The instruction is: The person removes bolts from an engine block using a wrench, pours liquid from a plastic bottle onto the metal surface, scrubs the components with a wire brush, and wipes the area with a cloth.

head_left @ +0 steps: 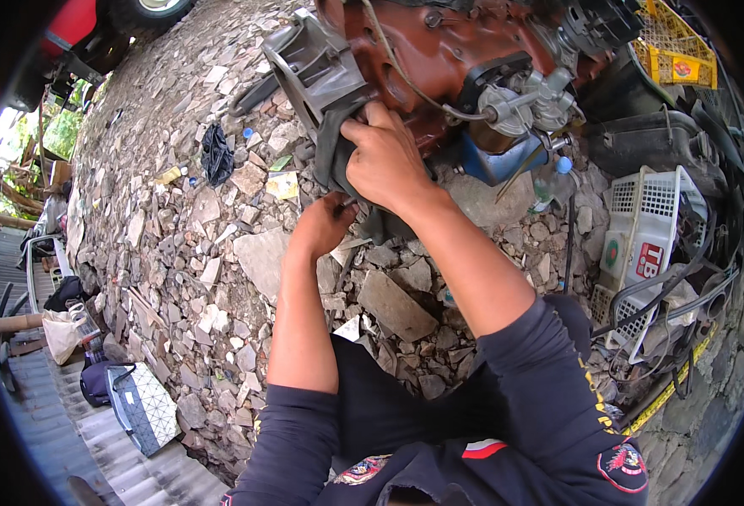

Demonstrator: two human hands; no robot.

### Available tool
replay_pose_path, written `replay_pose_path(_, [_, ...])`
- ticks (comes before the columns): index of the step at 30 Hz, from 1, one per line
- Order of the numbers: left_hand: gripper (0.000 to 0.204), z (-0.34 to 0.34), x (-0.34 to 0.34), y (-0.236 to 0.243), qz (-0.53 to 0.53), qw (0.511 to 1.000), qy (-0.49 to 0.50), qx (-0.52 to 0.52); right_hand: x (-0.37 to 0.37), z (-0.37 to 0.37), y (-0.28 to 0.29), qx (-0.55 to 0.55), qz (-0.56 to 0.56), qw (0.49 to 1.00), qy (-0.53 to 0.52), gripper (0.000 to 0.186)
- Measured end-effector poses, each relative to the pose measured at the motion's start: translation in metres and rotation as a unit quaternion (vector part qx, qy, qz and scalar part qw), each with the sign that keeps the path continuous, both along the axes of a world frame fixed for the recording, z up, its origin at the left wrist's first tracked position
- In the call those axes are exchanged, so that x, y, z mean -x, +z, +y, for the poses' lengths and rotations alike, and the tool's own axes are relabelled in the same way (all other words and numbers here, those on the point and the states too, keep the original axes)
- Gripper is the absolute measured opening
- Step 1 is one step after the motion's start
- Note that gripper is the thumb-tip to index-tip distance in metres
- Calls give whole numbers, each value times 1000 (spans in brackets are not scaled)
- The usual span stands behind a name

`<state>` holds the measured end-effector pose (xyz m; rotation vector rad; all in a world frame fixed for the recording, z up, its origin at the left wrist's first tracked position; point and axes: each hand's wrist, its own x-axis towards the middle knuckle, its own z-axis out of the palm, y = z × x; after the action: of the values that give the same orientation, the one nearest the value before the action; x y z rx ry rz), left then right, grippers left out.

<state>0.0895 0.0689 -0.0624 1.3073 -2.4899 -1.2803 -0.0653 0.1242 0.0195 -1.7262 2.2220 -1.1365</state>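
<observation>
A reddish-brown engine block [439,51] fills the top middle, with a bare grey metal housing [313,72] on its left end. My right hand [385,160] is closed on a dark grey rag [334,152], pressing it against the housing's lower edge. Below it, my left hand [326,223] is curled with its fingertips at the rag's lower part and seems to pinch it; the fingertips are partly hidden. On the engine's right side sits a metal fuel-pump-like part [515,110] with a thin pipe. A blue container [498,156] stands beneath it.
Broken stones [397,304] cover the ground, with a black plastic bag [216,156] on them. At right lie a white plastic basket [638,244], a black case [655,148] and a yellow crate [676,51]. A patterned bag [144,405] rests on corrugated sheets at left.
</observation>
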Motion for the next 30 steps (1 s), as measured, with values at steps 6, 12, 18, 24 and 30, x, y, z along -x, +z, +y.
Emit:
replay_pose_path(6, [43, -6, -2, -9, -12, 1000, 16, -1, 5, 15, -15, 14, 63, 997, -29, 28])
replay_pose_path(12, [38, -13, -18, -26, 36, 999, 13, -16, -34, 11, -13, 44, 121, 986, -106, 41])
replay_pose_path(18, [37, -15, -10, -13, 11, 1000, -4, 22, -34, 10, -30, 20, 48, 998, -41, 54])
replay_pose_path(24, [36, -16, -12, -29, 59, 996, -32, 58, -52, -2, -13, 105, -40, 992, -55, 45])
replay_pose_path(30, [39, -11, -13, -8, 66, 995, -5, -69, -37, 23, -48, 169, -28, 984, -52, 26])
